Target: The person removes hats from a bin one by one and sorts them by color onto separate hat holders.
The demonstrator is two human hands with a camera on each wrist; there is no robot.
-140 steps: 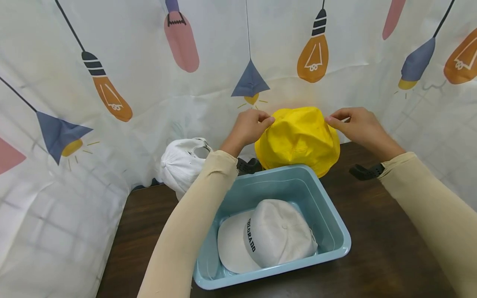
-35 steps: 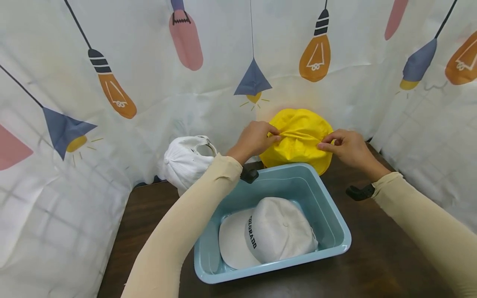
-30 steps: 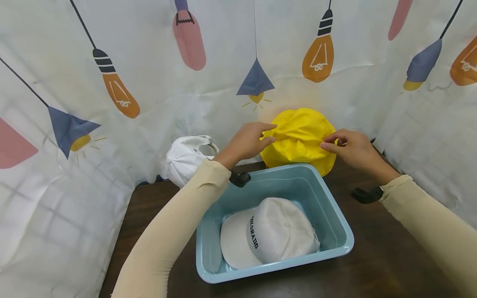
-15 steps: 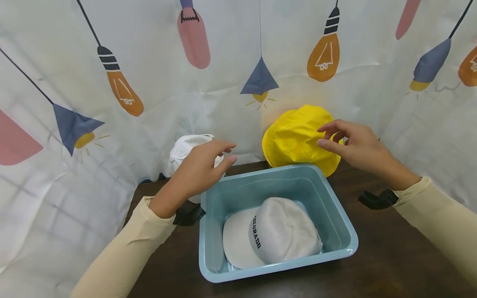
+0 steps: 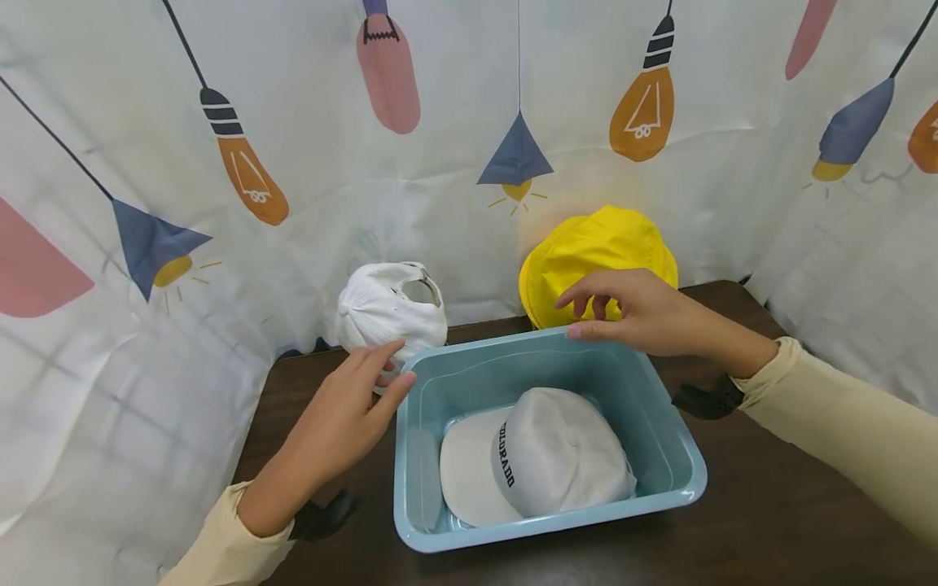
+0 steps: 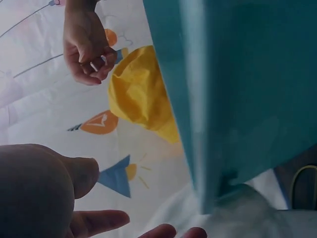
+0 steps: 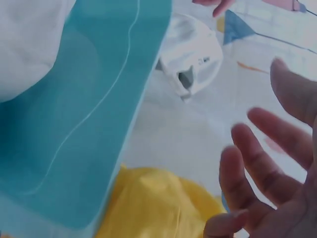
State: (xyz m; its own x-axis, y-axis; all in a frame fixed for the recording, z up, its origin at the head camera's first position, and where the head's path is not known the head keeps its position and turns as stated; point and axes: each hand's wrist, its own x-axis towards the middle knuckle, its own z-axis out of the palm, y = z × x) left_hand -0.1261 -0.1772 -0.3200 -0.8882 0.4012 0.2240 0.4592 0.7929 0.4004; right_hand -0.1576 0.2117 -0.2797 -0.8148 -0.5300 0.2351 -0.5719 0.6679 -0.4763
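Note:
In the head view, my left hand (image 5: 340, 415) is held at the basin's back left corner, thumb and fingers spread, holding nothing. Its fingertips overlap the lower edge of a white baseball cap (image 5: 381, 309) whose strap opening faces up and right. My right hand (image 5: 645, 313) hovers over the back rim of the blue plastic basin (image 5: 491, 378), fingers loosely bent and nothing between them. Behind it a yellow brimmed hat (image 5: 586, 248) leans against the backdrop, partly covered by the hand. Inside the basin lies an off-white baseball cap (image 5: 564, 456) lettered COLORADO, brim to the left.
A dark wooden table (image 5: 733, 505) carries everything. White fabric (image 5: 440, 220) printed with lamps and bulbs hangs behind and along both sides. Black wrist straps (image 5: 707, 400) sit at both sleeve cuffs.
Both hands have let go of the yellow hat, which stays at the back. The left hand moved left and toward the person; the right came forward and left, over the basin's rim.

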